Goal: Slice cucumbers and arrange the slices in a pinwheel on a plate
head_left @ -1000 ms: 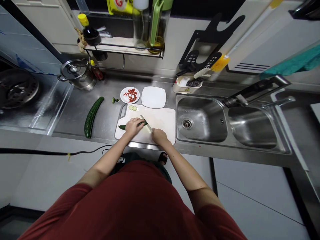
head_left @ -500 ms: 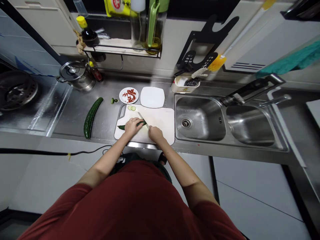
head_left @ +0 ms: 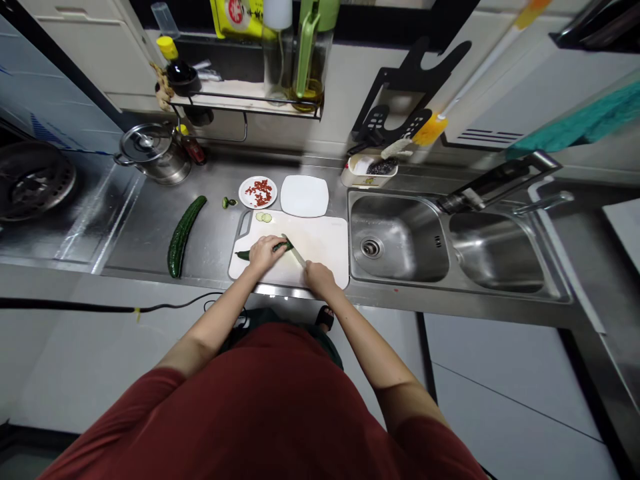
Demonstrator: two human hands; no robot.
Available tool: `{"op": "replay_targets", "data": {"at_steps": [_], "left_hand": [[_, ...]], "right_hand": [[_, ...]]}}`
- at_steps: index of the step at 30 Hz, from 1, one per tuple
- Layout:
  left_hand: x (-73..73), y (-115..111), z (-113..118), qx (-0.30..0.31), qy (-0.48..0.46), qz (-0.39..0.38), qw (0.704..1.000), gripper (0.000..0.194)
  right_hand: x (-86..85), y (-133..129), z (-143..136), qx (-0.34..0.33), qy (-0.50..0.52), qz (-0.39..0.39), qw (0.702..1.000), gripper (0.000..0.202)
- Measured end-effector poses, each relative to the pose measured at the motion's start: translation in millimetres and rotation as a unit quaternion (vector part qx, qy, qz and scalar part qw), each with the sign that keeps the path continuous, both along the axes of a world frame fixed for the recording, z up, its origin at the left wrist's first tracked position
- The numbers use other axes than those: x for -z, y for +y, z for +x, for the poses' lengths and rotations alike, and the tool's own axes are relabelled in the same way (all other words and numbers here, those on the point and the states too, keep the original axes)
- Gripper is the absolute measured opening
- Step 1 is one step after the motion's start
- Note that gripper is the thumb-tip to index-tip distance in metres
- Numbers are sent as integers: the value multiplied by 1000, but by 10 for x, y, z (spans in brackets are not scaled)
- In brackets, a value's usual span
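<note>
My left hand (head_left: 265,255) is closed over a dark green cucumber (head_left: 243,255) lying on the white cutting board (head_left: 320,240). Most of the cucumber is hidden under the fingers; its ends show on either side. In my right hand (head_left: 320,278) is the handle of a knife (head_left: 297,256), its blade slanting up and left against the cucumber's right end. Pale cucumber slices (head_left: 263,217) rest near the board's top left corner. Behind the board stand a plate of chopped red pieces (head_left: 260,192) and a white square plate (head_left: 305,195).
A whole cucumber (head_left: 184,236) and small green end pieces (head_left: 229,202) lie left of the board. Farther left is a lidded steel pot (head_left: 154,153). A double sink (head_left: 400,240) adjoins the board's right side. Above hangs a shelf (head_left: 235,93) with bottles.
My right hand has drawn the knife a little down and to the right. My left hand stays on the cucumber in the same place.
</note>
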State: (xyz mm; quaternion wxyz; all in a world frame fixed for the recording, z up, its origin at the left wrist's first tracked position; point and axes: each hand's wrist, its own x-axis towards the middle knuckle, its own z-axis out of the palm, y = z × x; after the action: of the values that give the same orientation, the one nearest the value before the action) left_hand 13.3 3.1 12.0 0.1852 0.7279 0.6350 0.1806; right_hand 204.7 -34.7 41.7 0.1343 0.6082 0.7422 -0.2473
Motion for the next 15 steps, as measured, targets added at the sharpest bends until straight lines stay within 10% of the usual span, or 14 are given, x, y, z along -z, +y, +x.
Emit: {"op": "replay_targets", "data": {"at_steps": [15], "left_hand": [[-36,-1,-2,3,-1,-17,1000,30]], "right_hand": [[4,208,-207,-2,6,18,1000,29]]}}
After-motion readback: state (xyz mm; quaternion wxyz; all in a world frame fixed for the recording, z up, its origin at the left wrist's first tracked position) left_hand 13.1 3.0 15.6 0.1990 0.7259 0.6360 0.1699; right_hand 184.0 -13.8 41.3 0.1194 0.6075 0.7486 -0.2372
